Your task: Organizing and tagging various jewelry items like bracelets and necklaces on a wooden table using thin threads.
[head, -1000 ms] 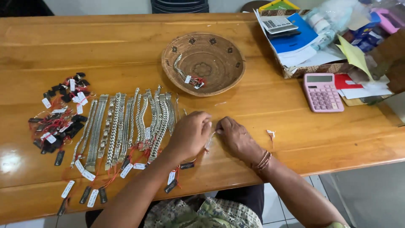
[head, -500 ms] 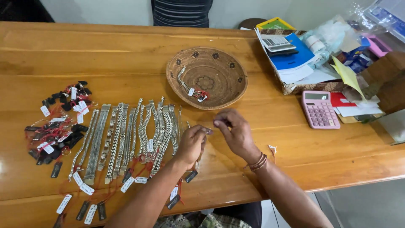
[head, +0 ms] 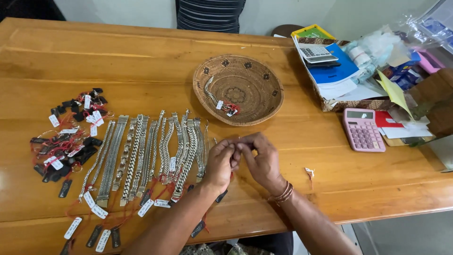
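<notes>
My left hand (head: 219,163) and my right hand (head: 263,161) meet fingertip to fingertip just above the wooden table (head: 118,61). Together they pinch a small tagged bracelet that is mostly hidden by the fingers. Its dark tag (head: 221,195) and red thread hang below my left wrist. Just left of my hands lies a row of several silver chain bracelets (head: 155,151) with white and dark tags. Beyond my hands stands a round woven basket (head: 203,94) with one tagged bracelet (head: 213,97) in it.
A heap of dark tagged pieces with red threads (head: 66,141) lies at the far left. To the right are a pink calculator (head: 362,130), a box of papers with a grey calculator (head: 330,71), and a loose small tag (head: 309,172). A person in a striped top (head: 210,14) stands behind the table.
My hands have drawn together from beside the row of bracelets until the fingertips meet on the small piece. The view has shifted slightly, and the other objects have stayed where they were.
</notes>
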